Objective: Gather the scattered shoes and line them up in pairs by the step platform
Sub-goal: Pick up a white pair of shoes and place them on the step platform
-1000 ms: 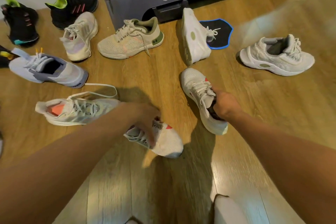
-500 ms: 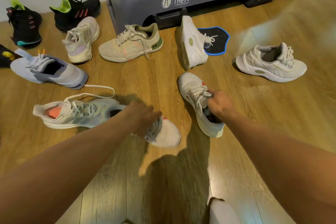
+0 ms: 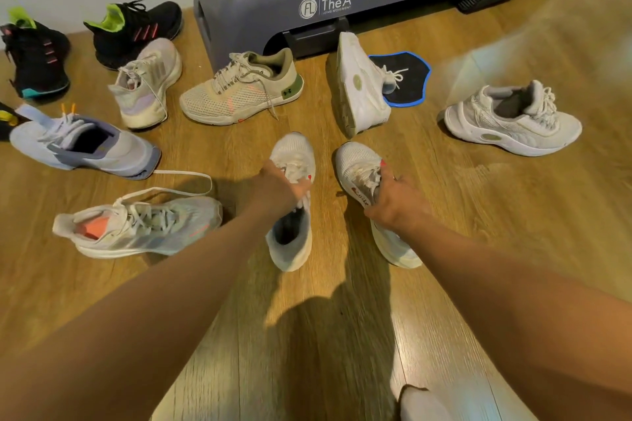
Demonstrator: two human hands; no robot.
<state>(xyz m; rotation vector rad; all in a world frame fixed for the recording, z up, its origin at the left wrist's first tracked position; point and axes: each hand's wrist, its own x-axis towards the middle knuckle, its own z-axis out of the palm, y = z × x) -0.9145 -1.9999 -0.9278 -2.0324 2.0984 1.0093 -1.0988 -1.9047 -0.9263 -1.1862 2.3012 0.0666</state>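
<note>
Gripping one white shoe (image 3: 294, 151) is the left hand (image 3: 274, 189); the right hand (image 3: 398, 207) grips its twin (image 3: 355, 161) just beside

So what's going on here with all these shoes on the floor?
A person is tidying up sneakers. Their left hand grips one white knit sneaker at its laces, and their right hand grips the matching sneaker. The two are side by side, toes towards the grey step platform. Others lie scattered around, among them a tan sneaker, a white sneaker tipped on its side and two black sneakers.
</note>
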